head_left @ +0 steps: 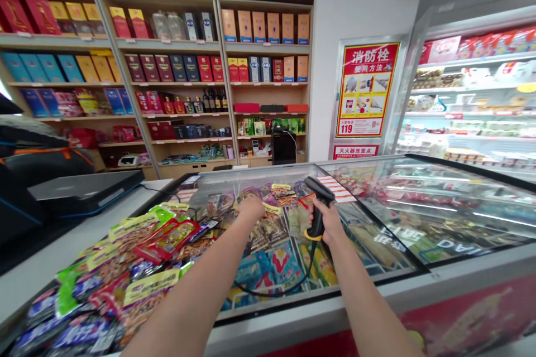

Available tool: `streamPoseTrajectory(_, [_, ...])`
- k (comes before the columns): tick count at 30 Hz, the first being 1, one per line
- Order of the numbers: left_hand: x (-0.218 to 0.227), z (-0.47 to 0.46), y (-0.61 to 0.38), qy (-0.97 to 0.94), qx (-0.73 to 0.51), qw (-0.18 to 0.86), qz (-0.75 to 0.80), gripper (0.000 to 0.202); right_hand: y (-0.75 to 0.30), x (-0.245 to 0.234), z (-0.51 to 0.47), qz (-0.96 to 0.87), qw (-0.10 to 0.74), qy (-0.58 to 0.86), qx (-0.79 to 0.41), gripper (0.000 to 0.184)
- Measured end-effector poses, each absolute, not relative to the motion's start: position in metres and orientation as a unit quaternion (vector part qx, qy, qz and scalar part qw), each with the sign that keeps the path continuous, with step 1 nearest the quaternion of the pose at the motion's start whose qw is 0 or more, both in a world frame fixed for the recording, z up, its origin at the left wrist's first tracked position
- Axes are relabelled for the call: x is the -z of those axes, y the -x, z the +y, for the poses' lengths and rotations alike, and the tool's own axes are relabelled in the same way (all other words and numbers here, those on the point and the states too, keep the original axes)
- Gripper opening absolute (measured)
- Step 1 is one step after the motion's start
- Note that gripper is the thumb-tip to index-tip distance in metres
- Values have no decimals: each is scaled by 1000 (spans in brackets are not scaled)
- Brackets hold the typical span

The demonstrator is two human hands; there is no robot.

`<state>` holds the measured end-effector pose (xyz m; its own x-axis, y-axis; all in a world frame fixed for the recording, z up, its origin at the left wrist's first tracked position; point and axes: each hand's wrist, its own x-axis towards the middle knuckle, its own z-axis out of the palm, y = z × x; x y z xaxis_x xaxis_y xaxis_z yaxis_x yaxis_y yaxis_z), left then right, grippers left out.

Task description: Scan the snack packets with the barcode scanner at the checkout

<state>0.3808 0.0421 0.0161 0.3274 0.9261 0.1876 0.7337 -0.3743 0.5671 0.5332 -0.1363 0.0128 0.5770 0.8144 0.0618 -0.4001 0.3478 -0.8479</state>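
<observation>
My right hand (329, 222) is wrapped round the handle of a black barcode scanner (317, 217) with yellow trim, held over the glass freezer top. From the scanner's base a black cable loops down and left across the glass. My left hand (251, 207) reaches forward among snack packets, its fingers curled and mostly hidden by the back of the hand; what they hold I cannot make out. Just beyond it lies a purple-and-yellow snack packet (283, 194). A heap of snack packets (142, 251), with red, green and yellow-topped bags, spreads left of my left arm.
A chest freezer (377, 284) with sliding glass lids holds frozen goods. A counter with a dark flat device (87, 192) stands at left. Behind are shelves of boxed bottles (176, 70), a fire-hydrant poster (367, 89) and a lit display fridge (473, 95).
</observation>
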Motion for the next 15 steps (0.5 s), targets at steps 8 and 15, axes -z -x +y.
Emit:
streamPoseTrajectory(8, [-13, 9, -463, -902, -101, 22, 419, 43, -537, 2, -140, -198, 820, 370, -388, 49])
streamPoseTrajectory(15, [-13, 13, -468, -926, -30, 27, 375, 19, -535, 5, -139, -226, 817, 368, -382, 45])
